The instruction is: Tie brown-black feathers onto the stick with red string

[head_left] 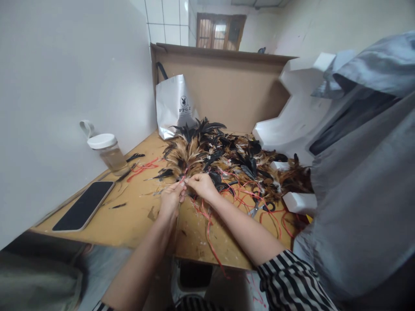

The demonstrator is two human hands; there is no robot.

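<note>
Fingertips of the left hand and the right hand pinched the stem end of a tan feather bundle where a red string wound around it. That bundle lay at the near left edge of the feather pile; scissors rested just right of it.

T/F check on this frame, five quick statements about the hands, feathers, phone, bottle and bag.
1. Both hands, left hand and right hand, pinch a feather bundle at its base. True.
2. The phone lies face-down on the right of the table. False: it lies on the left, dark screen up.
3. The bottle has a white lid. True.
4. The white bag lies flat under the feathers. False: it stands against the back board.
5. Red string trails over the table's front edge. True.
</note>
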